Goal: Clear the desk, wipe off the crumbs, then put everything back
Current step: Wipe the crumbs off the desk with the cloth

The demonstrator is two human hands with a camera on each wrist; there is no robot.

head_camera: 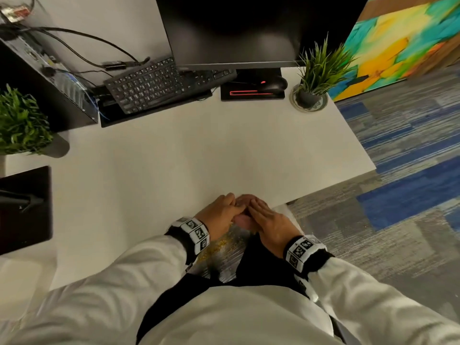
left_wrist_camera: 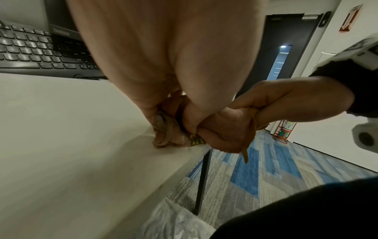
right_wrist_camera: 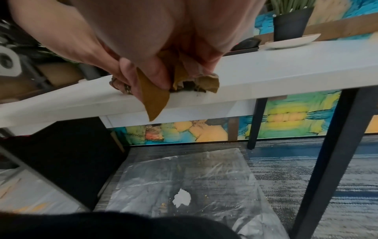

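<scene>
Both hands meet at the front edge of the white desk (head_camera: 199, 158). A bunched mustard-brown cloth (right_wrist_camera: 155, 100) sits on that edge, with one corner hanging over it. My left hand (head_camera: 224, 211) curls its fingers round the bundled part of the cloth (left_wrist_camera: 167, 135). My right hand (head_camera: 266, 215) grips the other end, and a strip of cloth hangs from its fist (left_wrist_camera: 276, 105). In the head view the hands hide most of the cloth. Yellow crumbs (head_camera: 221, 245) lie on a clear plastic sheet (right_wrist_camera: 204, 177) on the floor under the edge.
At the back of the desk stand a keyboard (head_camera: 159, 83), a monitor (head_camera: 236, 28), a mouse (head_camera: 276, 83) on a pad, and a potted plant (head_camera: 316, 78). Another plant (head_camera: 22, 125), a computer tower (head_camera: 37, 83) and a black stand base (head_camera: 25, 207) are left. A black desk leg (right_wrist_camera: 327, 145) is right.
</scene>
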